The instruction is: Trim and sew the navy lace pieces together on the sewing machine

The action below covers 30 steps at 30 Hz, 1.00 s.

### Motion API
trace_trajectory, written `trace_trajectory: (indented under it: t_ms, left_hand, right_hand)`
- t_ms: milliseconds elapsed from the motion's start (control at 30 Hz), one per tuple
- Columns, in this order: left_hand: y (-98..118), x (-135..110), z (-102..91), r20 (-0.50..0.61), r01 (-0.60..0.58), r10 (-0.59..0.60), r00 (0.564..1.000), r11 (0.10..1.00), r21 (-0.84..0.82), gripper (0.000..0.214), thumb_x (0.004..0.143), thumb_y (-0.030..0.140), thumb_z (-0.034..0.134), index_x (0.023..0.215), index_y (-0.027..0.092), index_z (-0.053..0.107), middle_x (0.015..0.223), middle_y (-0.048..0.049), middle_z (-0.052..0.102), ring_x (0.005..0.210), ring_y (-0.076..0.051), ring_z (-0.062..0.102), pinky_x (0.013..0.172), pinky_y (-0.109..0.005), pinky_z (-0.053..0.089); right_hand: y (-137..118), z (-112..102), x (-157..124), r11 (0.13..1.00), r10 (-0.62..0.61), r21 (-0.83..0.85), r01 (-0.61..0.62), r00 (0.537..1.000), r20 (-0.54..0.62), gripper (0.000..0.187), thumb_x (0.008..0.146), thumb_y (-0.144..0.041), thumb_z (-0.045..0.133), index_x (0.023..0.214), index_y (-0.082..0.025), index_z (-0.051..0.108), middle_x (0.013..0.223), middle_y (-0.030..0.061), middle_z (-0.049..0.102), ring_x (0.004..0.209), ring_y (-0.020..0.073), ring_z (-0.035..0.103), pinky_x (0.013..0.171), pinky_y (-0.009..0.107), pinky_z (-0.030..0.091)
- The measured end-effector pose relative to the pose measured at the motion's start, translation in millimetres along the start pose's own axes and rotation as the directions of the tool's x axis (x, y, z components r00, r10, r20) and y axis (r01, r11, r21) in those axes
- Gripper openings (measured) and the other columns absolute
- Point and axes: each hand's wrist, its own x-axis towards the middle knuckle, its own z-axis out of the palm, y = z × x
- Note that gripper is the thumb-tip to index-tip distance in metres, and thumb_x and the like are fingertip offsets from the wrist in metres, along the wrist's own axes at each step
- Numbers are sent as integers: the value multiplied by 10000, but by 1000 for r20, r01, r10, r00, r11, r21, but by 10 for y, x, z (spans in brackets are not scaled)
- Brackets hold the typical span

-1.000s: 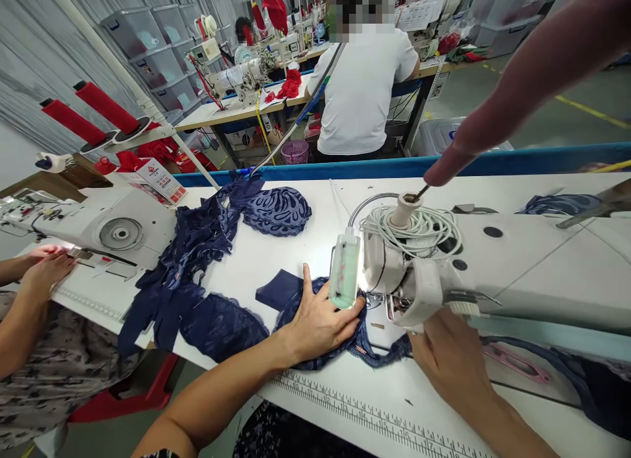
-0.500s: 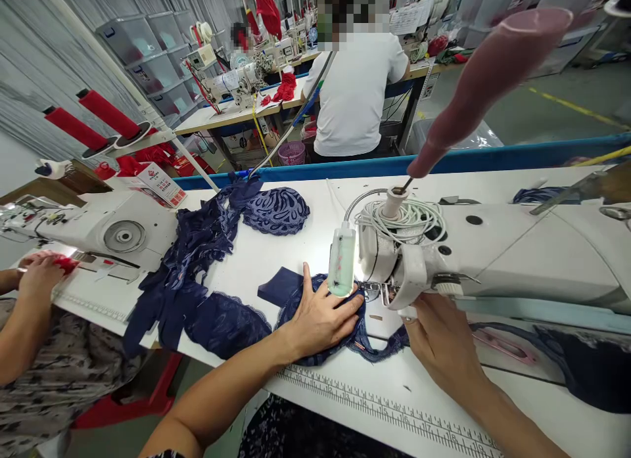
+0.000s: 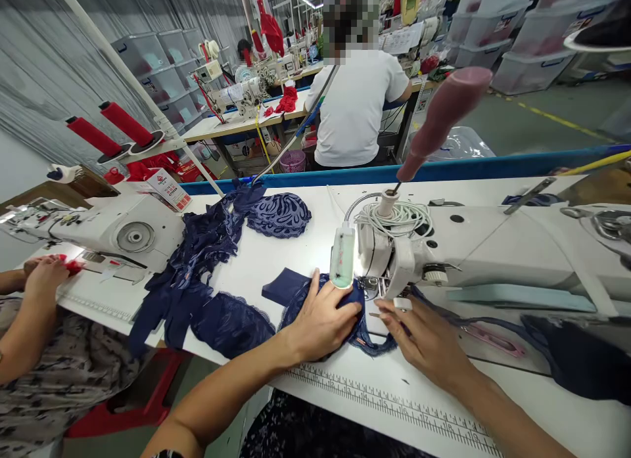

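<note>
My left hand (image 3: 323, 321) lies on a navy lace bra (image 3: 372, 343), fingers stretched out, pressing it to the table beside the sewing machine (image 3: 493, 241). Part of the bra is hidden under this hand. Close to the presser foot (image 3: 371, 286), my right hand (image 3: 428, 336) has its fingers apart, fingertips by the needle plate; I see nothing held in it. A small white piece (image 3: 403, 303) shows at one of its fingers. The machine's lamp (image 3: 342, 257) hangs just above my left fingers.
Navy fabric pieces (image 3: 197, 267) and a patterned cup (image 3: 279, 215) lie to the left. A pink-handled tool (image 3: 444, 123) stands up from the machine head. A printed ruler (image 3: 384, 405) runs along the front edge. At far left, a co-worker's hands (image 3: 46, 277) handle red fabric.
My right hand has come out from behind the machine head, moving left toward the needle plate, its fingers now showing. My left hand stays on the bra. The view has tilted slightly.
</note>
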Motion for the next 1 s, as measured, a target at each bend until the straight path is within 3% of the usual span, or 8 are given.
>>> trace_trajectory:
  t_ms: [133,233,300,367,567,700,800,1000]
  left_hand:
    - [227,-223,-59,2,20,-20,1000,1000,-24,352,863,514,579,899,165,614,861,-58,580,872,-227,551,984,-492,443]
    - [287,-371,13,-44,108,-109,993,994,-18,139,870,267,526,948,166,582,899,-63,578,856,-216,535,867,-421,494]
    - [248,-402,74,-119,155,-158,980,987,-35,239,838,61,402,973,170,566,911,-60,587,870,-198,544,894,-404,486]
    - [175,-374,115,-186,142,-146,972,989,-35,330,829,-7,317,970,167,559,869,-55,584,852,-189,549,910,-393,479]
    - [33,-209,149,-102,26,-20,995,998,64,211,1016,258,408,1089,147,572,823,-37,568,763,-180,533,694,-320,451]
    - [49,-199,160,-156,-69,97,983,982,175,180,1004,200,455,1083,217,616,869,-17,610,889,-167,568,943,-398,427]
    - [93,-192,140,-130,-125,165,978,954,273,220,1001,143,412,1058,172,622,790,8,588,813,-142,561,1162,-541,245]
    - [166,-137,61,-104,-148,188,977,940,309,214,991,133,415,999,139,628,741,22,555,710,-128,526,1174,-658,162]
  right_hand:
    - [-176,-73,-15,980,-192,-24,197,973,126,185,993,-240,473,1125,-165,579,885,40,666,817,167,597,861,345,444]
    - [-283,-97,-60,964,-214,-108,241,953,215,214,1006,-262,443,1107,-176,611,805,15,617,772,169,558,936,408,374]
    - [-313,-83,-99,964,-195,-135,230,953,230,233,1010,-279,432,1097,-188,628,766,3,583,736,163,537,941,423,359]
    - [-321,-55,-130,970,-178,-125,210,958,225,227,1004,-283,446,1075,-186,639,788,12,587,756,165,546,948,431,358]
    - [-348,8,-150,983,-174,-30,181,972,157,181,979,-239,498,1081,-180,635,1054,58,665,1009,196,592,1023,417,337]
    - [-369,9,-159,981,-194,2,196,969,151,170,982,-231,492,1062,-182,633,971,35,673,935,180,600,1031,431,323]
    - [-376,3,-167,978,-205,-7,207,970,130,164,976,-215,500,1062,-179,635,948,31,676,905,174,602,1034,431,328]
    - [-367,16,-198,979,-204,11,204,972,117,139,964,-181,519,1028,-175,642,925,25,677,884,164,602,1035,449,333]
